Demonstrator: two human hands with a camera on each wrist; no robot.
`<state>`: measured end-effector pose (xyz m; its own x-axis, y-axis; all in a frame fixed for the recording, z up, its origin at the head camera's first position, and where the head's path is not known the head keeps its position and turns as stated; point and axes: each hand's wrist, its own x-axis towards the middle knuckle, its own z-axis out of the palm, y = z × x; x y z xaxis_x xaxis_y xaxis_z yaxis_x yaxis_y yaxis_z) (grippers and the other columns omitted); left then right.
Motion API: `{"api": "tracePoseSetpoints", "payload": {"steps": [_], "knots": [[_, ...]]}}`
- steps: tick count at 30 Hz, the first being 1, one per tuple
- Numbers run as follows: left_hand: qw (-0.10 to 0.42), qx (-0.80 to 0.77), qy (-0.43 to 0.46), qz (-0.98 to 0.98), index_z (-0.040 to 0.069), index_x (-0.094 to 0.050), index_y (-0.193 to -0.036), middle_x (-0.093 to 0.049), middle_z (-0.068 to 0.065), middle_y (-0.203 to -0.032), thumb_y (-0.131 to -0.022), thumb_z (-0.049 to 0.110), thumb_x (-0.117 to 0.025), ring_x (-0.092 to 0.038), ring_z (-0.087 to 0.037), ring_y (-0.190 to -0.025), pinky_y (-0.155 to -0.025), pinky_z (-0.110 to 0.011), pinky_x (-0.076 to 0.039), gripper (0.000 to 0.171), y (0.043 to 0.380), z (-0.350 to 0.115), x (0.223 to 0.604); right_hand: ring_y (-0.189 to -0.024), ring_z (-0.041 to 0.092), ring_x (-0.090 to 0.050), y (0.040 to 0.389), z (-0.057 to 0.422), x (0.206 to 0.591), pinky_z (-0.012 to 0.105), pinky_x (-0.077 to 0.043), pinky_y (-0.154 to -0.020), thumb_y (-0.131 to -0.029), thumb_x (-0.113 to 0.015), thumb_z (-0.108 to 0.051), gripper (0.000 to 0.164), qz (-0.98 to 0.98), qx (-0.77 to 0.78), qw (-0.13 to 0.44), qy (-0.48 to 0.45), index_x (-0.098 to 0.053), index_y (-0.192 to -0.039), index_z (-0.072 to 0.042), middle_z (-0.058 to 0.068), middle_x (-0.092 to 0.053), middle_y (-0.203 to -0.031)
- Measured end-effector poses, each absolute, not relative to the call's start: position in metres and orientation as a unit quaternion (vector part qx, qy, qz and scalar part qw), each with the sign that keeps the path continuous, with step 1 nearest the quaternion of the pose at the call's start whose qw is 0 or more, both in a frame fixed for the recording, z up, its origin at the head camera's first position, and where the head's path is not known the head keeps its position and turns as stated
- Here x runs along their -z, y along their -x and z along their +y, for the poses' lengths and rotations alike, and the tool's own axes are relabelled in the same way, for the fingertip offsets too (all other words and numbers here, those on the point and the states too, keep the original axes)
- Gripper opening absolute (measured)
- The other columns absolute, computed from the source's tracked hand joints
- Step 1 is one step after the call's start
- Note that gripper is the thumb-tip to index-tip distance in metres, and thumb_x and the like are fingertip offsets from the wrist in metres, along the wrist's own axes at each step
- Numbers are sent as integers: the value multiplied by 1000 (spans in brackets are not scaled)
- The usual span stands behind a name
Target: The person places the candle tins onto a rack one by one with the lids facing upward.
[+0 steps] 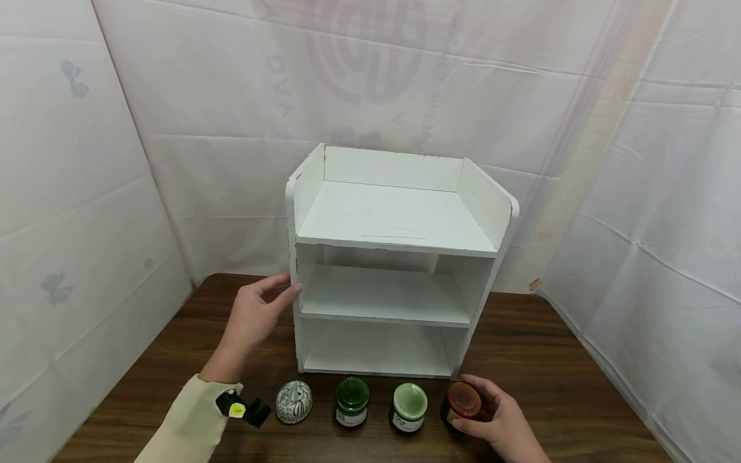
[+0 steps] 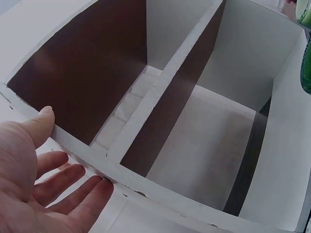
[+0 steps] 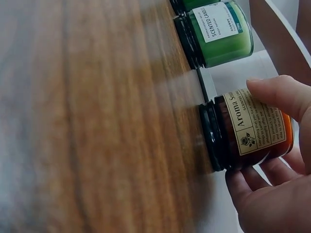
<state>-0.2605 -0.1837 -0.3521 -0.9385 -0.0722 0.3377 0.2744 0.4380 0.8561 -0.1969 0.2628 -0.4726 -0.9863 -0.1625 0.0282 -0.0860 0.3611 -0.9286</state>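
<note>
My left hand [image 1: 257,308] holds the left side panel of a small white shelf unit [image 1: 384,319], thumb on its front edge and fingers against its outer face. In the left wrist view the thumb and fingers [image 2: 46,123] straddle that panel. My right hand [image 1: 500,418] grips an amber scented candle jar [image 1: 464,399] by its sides, near the shelf's front right corner. The jar's label [image 3: 255,124] faces the right wrist camera, its black lid toward the wooden table. Left of it stand a light green candle jar [image 1: 410,406] and a dark green candle jar [image 1: 352,400].
A round black-and-white patterned object [image 1: 294,402] lies at the left end of the row, in front of the shelf. The dark wooden table [image 1: 538,360] carries everything. White sheeting [image 1: 220,193] hangs behind and on both sides. A black strap [image 1: 243,409] circles my left wrist.
</note>
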Motion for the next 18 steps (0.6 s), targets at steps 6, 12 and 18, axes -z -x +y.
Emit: {"api": "tracePoseSetpoints", "payload": {"steps": [6,12,18], "knots": [[159,524,66,-834,6,-60,-143,-63,-16,-142,-99,42,-68,-62,-29,-122,-83,-11,-48,57,260,-185,351,-102,-1,-65,197,263,471,21,-53,-86,-77,-91,-17,75,843,532,22,81,-55,-141,-2,17,-68,-128],[151,526,71,-834,6,-59,-144,-63,-17,-142,-99,40,-69,-63,-29,-123,-83,-12,-49,57,261,-186,352,-101,1,-66,196,261,467,22,-53,-85,-76,-92,-22,71,862,502,11,72,-59,-137,-5,11,-70,-125],[148,533,77,-830,7,-59,-144,-65,-16,-139,-99,40,-69,-63,-30,-124,-84,-11,-49,57,262,-188,352,-100,4,-67,194,257,462,22,-53,-85,-72,-95,-26,69,872,488,-13,43,-64,-132,-11,6,-72,-121]]}}
